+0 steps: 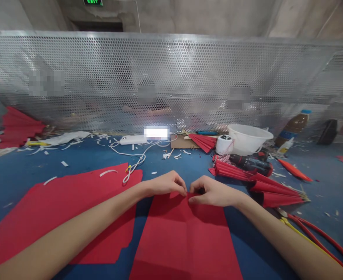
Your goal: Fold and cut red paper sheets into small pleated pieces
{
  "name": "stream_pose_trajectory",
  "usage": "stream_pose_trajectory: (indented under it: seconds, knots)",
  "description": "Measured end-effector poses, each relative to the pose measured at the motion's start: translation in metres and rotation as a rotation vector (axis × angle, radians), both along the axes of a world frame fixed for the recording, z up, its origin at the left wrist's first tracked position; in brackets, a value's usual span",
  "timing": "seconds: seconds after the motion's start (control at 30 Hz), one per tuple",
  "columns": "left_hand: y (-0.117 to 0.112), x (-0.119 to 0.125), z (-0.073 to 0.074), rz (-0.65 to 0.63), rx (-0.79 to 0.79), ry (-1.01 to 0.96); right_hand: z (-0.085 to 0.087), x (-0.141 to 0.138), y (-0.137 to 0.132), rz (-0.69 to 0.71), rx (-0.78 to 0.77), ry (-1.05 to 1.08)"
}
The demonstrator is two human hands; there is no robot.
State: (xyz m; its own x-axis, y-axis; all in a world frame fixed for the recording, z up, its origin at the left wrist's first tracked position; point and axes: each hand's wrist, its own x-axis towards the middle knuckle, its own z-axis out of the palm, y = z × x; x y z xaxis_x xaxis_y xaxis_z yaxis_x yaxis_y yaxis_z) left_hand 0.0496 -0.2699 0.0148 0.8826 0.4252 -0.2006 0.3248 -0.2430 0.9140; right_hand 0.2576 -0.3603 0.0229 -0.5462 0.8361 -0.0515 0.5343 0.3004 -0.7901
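Observation:
A sheet of red paper (pixel 189 241) lies in front of me on the blue table, with a faint crease running down its middle. At its far edge my left hand (pixel 171 183) pinches the paper between thumb and fingers. Just beside it, my right hand (pixel 208 191) pinches the same edge, its thumb lying along the sheet. The fingertips of both hands almost meet at the crease. To the left, under my forearm, rests a stack of larger red sheets (pixel 101 202) with white paper strips on top.
Scissors with red handles (pixel 320 229) lie by my right forearm. Beyond them are folded red paper fans (pixel 273 190), a power drill (pixel 253 163), a white tub (pixel 247 138) and a bottle (pixel 294 126). A white cable (pixel 142 157) crosses the table before a perforated metal screen (pixel 177 77).

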Motion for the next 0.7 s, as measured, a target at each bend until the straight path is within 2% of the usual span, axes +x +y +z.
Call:
stream_pose_trajectory:
  seconds: [0.47, 0.7]
  knots:
    - [0.0004, 0.0011, 0.0009, -0.013, 0.033, 0.014, -0.0013, 0.0006, 0.0005, -0.011, 0.007, -0.015]
    - [0.0008, -0.0005, 0.0022, -0.024, 0.141, 0.038, -0.0043, -0.0003, 0.0002, -0.036, 0.098, -0.115]
